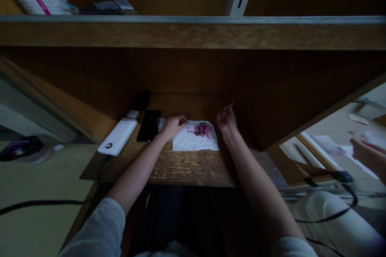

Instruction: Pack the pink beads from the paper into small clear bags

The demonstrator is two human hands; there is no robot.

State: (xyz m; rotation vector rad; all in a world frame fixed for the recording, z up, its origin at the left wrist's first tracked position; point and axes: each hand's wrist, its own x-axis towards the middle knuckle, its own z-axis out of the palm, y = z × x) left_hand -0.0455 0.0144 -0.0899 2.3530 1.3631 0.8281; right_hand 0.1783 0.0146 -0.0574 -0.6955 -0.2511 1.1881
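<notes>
A small heap of pink beads (205, 130), with darker bits among them, lies on a white tissue (193, 144) on the wooden desk. At the tissue's upper left corner rests my left hand (175, 125), its fingers curled together; whatever is between them is hidden. Just past the tissue's right edge, my right hand (226, 119) is raised slightly with a finger stretched out, and nothing shows in it. A clear plastic bag (161, 123) lies partly behind my left hand.
Left of the tissue lie a black phone (149, 125), a white power bank (118, 136) with a cable, and a small white case (133, 114). A shelf edge (193, 32) runs above my hands. At right, another person's hand (369, 152) holds something pale.
</notes>
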